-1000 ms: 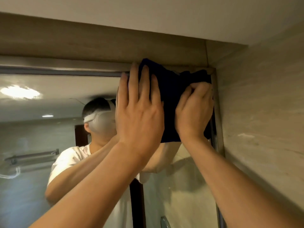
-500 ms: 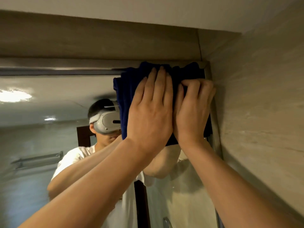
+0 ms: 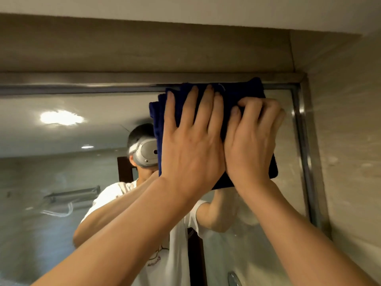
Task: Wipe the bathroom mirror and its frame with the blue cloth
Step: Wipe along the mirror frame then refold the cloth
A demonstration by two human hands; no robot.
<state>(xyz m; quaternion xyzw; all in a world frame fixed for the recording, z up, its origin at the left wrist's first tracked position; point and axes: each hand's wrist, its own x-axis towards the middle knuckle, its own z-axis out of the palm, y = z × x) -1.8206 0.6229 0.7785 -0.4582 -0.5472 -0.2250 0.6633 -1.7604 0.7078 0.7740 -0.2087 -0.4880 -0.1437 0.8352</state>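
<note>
A folded dark blue cloth (image 3: 239, 90) is pressed against the mirror (image 3: 61, 182) near its top right corner, its upper edge overlapping the metal frame (image 3: 103, 83). My left hand (image 3: 191, 139) lies flat on the cloth with fingers spread upward. My right hand (image 3: 252, 139) sits right beside it, touching it, with curled fingers pinching the cloth's upper right part. A strip of glass shows between the cloth and the frame's right side (image 3: 305, 151). The hands hide much of the cloth.
A beige tiled wall (image 3: 350, 141) meets the mirror at the right, and a tiled soffit (image 3: 144, 48) runs just above the frame. The mirror reflects a person in a white shirt, ceiling lights and a towel rail.
Both hands and the cloth have slid left, away from the right frame corner. The left hand has moved in until it touches the right hand.
</note>
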